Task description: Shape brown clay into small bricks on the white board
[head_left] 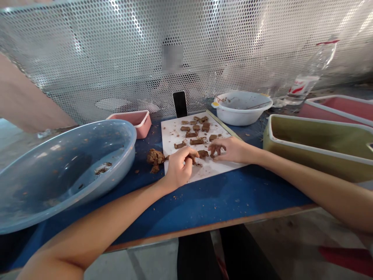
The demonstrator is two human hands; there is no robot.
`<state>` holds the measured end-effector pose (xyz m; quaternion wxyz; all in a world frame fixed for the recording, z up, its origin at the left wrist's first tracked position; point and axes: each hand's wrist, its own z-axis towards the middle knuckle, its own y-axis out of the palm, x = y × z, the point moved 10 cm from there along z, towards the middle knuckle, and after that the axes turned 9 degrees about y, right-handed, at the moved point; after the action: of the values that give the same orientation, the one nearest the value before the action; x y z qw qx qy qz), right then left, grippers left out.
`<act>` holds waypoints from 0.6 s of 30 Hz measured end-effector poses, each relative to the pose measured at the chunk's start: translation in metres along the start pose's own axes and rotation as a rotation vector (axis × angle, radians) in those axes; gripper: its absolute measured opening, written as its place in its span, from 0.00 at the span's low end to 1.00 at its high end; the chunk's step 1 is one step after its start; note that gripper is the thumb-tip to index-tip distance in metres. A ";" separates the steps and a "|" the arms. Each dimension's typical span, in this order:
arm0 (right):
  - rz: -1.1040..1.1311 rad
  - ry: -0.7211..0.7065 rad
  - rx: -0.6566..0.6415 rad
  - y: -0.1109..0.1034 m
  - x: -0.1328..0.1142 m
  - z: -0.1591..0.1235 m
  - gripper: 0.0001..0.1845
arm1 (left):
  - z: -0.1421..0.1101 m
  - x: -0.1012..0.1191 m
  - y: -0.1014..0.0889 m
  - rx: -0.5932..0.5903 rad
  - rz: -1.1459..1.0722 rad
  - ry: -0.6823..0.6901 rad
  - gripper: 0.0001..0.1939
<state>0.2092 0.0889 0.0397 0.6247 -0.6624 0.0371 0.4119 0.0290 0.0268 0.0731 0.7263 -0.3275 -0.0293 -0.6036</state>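
My left hand (179, 165) is closed, its fingers curled around a brown clay-like piece (192, 159) low on the white board (215, 169). To its right, my right hand (229, 149) hovers at or just above the board, fingers bent and apart, with nothing visible in them. Between the two hands lies another brown piece (203, 153). Farther up the board are several small brown blocks and bars, among them a longer bar (197, 142), with crumbs around them. A rough brown lump (155, 156) sits on the blue table just left of the board.
A large blue basin (116, 182) stands at left, with a small pink container (143, 124) behind it. A phone (180, 104) leans upright against perforated metal. At right are a white basin (241, 116), a green container (309, 155), a pink container (326, 111) and a tilted plastic bottle (309, 76).
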 end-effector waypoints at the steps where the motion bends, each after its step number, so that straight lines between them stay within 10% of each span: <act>1: -0.001 -0.008 0.004 0.000 0.000 -0.001 0.17 | 0.000 0.000 0.000 -0.002 -0.003 0.000 0.16; 18: -0.187 0.003 0.087 -0.004 0.005 0.003 0.11 | 0.002 -0.008 0.004 -0.063 0.087 -0.043 0.18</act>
<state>0.2131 0.0944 0.0402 0.6885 -0.6359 -0.0062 0.3485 0.0312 0.0350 0.0693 0.7404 -0.3639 -0.0116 -0.5651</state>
